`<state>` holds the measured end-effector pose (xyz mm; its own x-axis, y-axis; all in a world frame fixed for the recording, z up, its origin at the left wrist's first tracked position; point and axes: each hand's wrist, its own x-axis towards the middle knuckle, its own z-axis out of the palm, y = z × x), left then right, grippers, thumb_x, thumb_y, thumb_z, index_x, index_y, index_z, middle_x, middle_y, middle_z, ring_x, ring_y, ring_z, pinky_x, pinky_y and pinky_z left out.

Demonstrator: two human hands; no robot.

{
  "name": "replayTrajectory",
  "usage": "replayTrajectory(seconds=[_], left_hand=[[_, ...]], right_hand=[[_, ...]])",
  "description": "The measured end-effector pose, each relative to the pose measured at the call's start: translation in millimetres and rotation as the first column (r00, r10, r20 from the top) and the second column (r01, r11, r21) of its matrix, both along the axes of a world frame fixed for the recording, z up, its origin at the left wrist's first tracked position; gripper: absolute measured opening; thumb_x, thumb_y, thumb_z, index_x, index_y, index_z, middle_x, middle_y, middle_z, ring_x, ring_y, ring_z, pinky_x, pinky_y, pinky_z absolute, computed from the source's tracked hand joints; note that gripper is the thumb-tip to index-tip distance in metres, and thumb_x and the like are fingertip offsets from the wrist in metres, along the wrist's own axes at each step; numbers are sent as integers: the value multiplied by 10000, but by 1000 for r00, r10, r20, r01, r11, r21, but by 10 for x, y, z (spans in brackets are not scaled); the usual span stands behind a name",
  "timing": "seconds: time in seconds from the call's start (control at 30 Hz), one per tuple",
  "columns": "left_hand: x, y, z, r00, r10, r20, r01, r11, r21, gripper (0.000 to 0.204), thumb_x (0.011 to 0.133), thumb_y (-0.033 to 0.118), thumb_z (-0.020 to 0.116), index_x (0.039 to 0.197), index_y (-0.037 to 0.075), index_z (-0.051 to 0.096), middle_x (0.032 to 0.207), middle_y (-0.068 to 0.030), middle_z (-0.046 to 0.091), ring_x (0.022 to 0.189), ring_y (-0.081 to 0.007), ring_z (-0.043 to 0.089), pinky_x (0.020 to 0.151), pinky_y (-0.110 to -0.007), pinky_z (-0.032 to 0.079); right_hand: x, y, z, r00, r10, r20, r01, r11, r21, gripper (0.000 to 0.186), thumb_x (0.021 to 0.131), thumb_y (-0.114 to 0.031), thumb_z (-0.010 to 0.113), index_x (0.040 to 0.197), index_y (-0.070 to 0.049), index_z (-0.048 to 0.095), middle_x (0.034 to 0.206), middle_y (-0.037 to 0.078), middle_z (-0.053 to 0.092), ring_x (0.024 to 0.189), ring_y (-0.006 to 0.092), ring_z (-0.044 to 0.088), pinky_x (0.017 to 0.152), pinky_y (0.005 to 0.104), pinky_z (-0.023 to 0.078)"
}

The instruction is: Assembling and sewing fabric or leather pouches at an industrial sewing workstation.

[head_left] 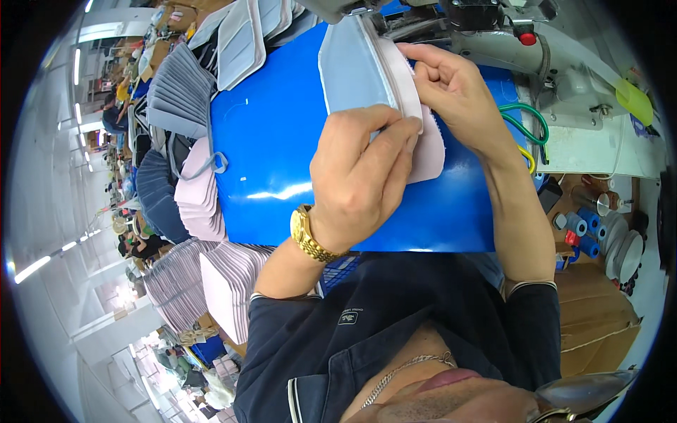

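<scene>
A pale grey-blue fabric panel [352, 70] with a whitish edge lies under the sewing machine head [465, 14]. Along its right side runs a pink fabric piece [427, 158], its lower end spread on the blue work surface. My left hand [363, 158], a gold watch on its wrist, is closed in a pinch on the pink piece's edge near the panel's lower corner. Higher up, my right hand [451, 84] has its fingers bent and closed against the pink piece's outer edge. The fingertips partly cover the edges where the two fabrics meet.
Stacks of grey panels [180, 88], pink panels [197, 190] and striped-looking piled pieces [180, 282] stand along the left. A looped grey strip [218, 163] hangs by them. Thread spools [589, 222] and a green cord [539, 127] are at the right.
</scene>
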<state>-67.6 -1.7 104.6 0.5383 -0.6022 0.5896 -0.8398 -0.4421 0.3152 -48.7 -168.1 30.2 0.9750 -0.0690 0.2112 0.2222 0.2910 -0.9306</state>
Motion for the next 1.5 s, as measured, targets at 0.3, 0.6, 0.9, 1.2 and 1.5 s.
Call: replayTrajectory(seconds=[0.3,0.6,0.9,1.2,1.5], left_hand=[[470,-62,16,989,-40,140,30,997,72,164,779,-17,722,932,42,725,941,-79,637,712,-155,595,589,-250,473],[861,-188,-151,982,-44,184,40,999,27,143,765,15,702,903,49,693,923,-82,620,806,-244,582,678,-331,483],[750,192,-584,996,91,-21,-93,962,-258,170,766,54,758,891,29,645,921,-96,633,827,-225,591,671,-309,482],[715,183,-287,984,-38,175,50,996,-68,526,739,15,702,1245,71,572,1206,-157,569,1027,-335,545,878,-395,459],[1047,192,-68,817,-188,544,74,971,225,394,741,90,643,1134,83,673,1216,-35,597,1039,-235,572,807,-336,469]], right_hand=[[36,10,55,993,-118,26,120,983,-136,272,840,-80,621,1091,26,634,603,-14,516,542,44,451,500,236,371],[126,89,57,968,-248,47,252,950,-185,179,846,-109,629,949,36,645,576,51,575,499,103,535,491,267,418],[-254,348,239,912,-408,43,400,860,-317,160,883,-126,630,917,30,643,646,78,650,572,142,646,559,254,514],[-248,588,140,988,-98,-119,120,975,187,361,959,-156,568,1251,59,562,1166,111,624,1019,144,600,879,273,481],[-89,347,152,929,-293,-226,251,948,-197,302,914,-248,648,872,45,706,739,90,694,697,129,672,649,251,538]])
